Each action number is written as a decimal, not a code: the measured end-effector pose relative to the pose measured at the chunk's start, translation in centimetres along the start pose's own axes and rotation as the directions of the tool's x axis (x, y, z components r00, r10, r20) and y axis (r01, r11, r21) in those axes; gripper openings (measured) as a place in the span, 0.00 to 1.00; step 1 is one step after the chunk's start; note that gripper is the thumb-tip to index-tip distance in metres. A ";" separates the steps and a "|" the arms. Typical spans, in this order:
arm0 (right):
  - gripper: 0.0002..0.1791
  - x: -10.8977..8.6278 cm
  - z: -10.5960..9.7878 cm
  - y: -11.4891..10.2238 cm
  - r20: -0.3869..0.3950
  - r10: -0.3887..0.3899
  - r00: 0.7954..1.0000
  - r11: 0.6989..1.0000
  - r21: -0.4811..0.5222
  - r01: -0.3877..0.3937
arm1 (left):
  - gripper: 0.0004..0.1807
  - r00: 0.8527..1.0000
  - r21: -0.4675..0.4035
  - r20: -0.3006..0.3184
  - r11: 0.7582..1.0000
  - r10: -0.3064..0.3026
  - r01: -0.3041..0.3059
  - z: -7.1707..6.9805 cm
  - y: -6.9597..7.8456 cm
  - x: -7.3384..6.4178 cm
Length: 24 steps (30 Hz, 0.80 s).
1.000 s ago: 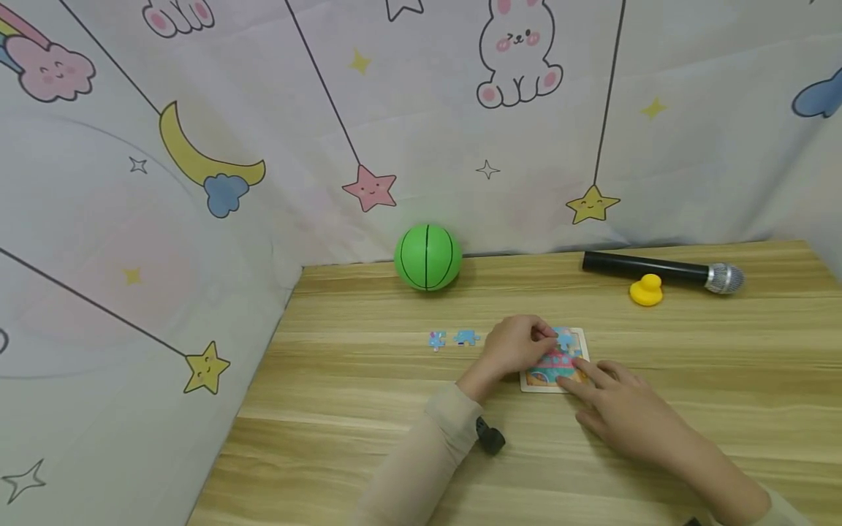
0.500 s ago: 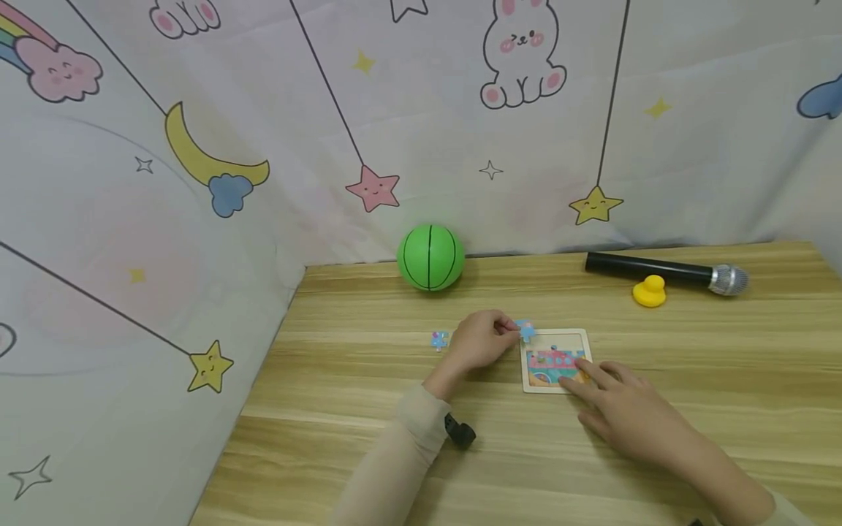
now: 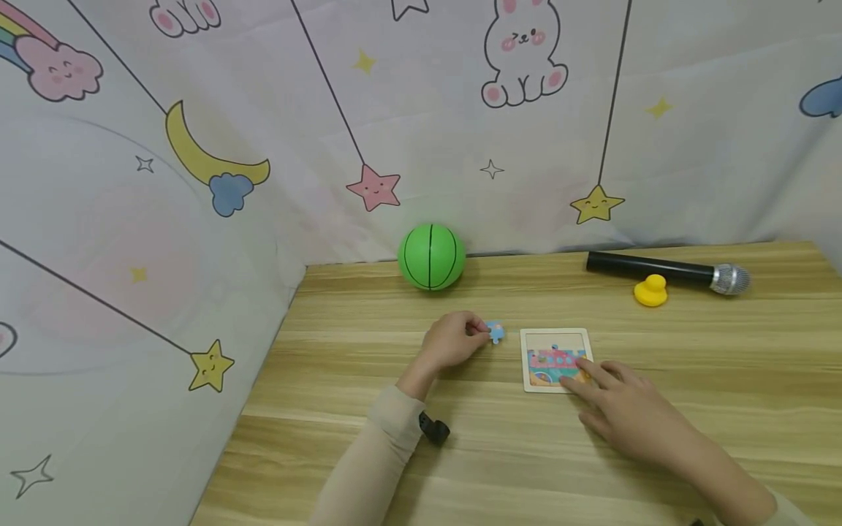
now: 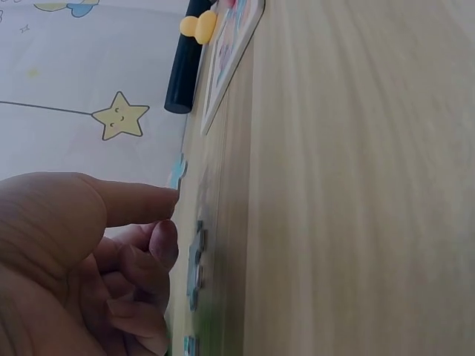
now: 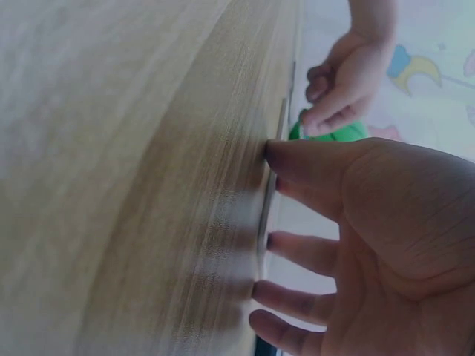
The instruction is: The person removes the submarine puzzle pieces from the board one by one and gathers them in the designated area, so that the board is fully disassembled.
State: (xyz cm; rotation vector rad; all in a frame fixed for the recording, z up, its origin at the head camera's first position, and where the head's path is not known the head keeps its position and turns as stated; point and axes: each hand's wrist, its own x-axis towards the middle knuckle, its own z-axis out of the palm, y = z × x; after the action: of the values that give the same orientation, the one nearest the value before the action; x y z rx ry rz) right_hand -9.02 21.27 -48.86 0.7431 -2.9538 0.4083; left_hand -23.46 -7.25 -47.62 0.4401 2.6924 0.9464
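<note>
My left hand (image 3: 455,339) pinches a light blue jigsaw piece (image 3: 495,332) between thumb and finger, left of the puzzle board. In the left wrist view the jigsaw piece (image 4: 177,171) shows just past the thumb tip. The puzzle board (image 3: 523,365) is a small square with a pale frame; pink and teal pieces fill its lower part, and its upper part is bare. My right hand (image 3: 628,409) lies at the board's right side, its extended fingertips resting on the picture. Two more loose pieces (image 4: 196,265) lie beneath my left hand, hidden from the head view.
A green ball (image 3: 431,257) stands at the table's back edge. To the back right lie a black microphone (image 3: 651,269) and a yellow rubber duck (image 3: 650,291). A patterned cloth (image 3: 421,131) hangs behind the wooden table (image 3: 316,416).
My left hand has drawn the blue piece off the board's upper part and carried it left over the table. My right hand has stayed on the board.
</note>
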 end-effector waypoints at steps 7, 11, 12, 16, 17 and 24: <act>0.28 -0.1 0.1 0.0 0.005 0.004 1.000 1.000 -0.002 -0.004 | 0.05 1.000 0.086 0.018 0.996 0.001 -0.003 0.0 -0.4 0.1; 0.28 -0.2 0.1 0.0 0.010 0.007 1.000 1.000 0.003 -0.007 | 0.04 1.000 0.128 0.009 0.992 -0.001 0.000 0.2 -0.2 -0.1; 0.28 -0.2 0.0 0.0 0.013 0.009 1.000 1.000 0.005 -0.009 | 0.04 1.000 0.140 0.006 0.990 -0.003 0.002 0.2 -0.2 -0.1; 0.29 -0.2 0.0 0.0 0.024 0.017 1.000 1.000 0.008 -0.017 | 0.04 1.000 0.176 -0.004 0.984 0.001 -0.001 0.4 -0.1 0.0; 0.29 -0.2 -0.1 0.0 0.025 0.018 1.000 1.000 0.008 -0.018 | 0.04 1.000 0.179 -0.006 0.984 0.003 -0.002 0.4 -0.1 0.0; 0.29 -0.1 -0.2 -0.1 0.027 0.026 0.999 1.000 0.013 -0.026 | 0.04 0.998 0.167 -0.038 0.985 0.041 -0.034 0.3 0.1 0.1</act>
State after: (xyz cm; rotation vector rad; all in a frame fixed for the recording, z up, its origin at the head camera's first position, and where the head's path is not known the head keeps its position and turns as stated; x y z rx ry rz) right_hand -8.84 21.26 -48.63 0.7181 -2.9914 0.4232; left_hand -23.44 -6.98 -47.84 0.5112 2.8226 0.7501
